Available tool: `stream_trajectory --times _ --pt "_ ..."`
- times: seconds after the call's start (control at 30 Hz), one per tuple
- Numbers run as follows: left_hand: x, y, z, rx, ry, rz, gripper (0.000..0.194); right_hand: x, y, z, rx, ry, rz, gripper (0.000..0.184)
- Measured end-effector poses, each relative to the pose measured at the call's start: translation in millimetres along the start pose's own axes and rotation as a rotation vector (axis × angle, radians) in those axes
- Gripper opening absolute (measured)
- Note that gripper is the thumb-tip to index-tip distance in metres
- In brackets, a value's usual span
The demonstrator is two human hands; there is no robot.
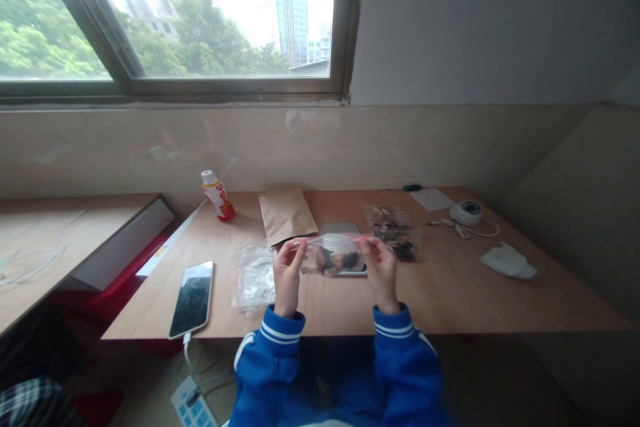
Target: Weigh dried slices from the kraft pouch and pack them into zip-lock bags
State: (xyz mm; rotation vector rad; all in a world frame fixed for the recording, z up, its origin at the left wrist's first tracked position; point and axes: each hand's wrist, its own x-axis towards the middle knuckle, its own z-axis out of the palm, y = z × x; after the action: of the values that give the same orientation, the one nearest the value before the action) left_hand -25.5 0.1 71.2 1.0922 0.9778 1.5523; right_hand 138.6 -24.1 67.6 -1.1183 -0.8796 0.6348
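Note:
Both my hands hold up a small clear zip bag point(333, 255) with dark pieces inside, a little above the wooden table point(450, 293). My left hand point(289, 275) pinches the bag's left top corner. My right hand point(380, 271) pinches its right top corner at the pink seal strip. Blue sleeves with white stripes cover both wrists. Under the bag lies a small grey device point(341, 229), partly hidden.
A pile of empty clear bags point(255, 275) lies left of my hands, a phone point(193, 298) on a cable farther left. A brown paper pouch point(286, 215), a red-and-white bottle point(218, 195), filled bags point(395, 230), a white round gadget point(466, 212) and a white cloth point(509, 261) also sit on the table.

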Motion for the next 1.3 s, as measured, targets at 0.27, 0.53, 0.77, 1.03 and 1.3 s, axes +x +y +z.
stream_trajectory --times 0.27,0.53,0.77,1.03,1.3 --pt "10 0 -3.0 0.044 0.011 -0.035 0.024 1 1 6 -0.072 0.033 -0.025 0.031" --pt "16 2 8.7 -0.039 0.005 -0.004 0.025 5 12 16 0.154 -0.041 0.015 0.025" --pt "17 -9 0.9 -0.045 -0.086 -0.029 0.027 4 21 10 0.167 -0.114 0.109 0.031" --pt "20 -7 -1.0 0.089 -0.099 -0.027 0.024 10 26 1 0.039 -0.093 0.116 0.024" --pt "13 -14 6.7 0.234 -0.023 0.053 0.026 5 25 7 -0.039 -0.057 0.074 0.026"
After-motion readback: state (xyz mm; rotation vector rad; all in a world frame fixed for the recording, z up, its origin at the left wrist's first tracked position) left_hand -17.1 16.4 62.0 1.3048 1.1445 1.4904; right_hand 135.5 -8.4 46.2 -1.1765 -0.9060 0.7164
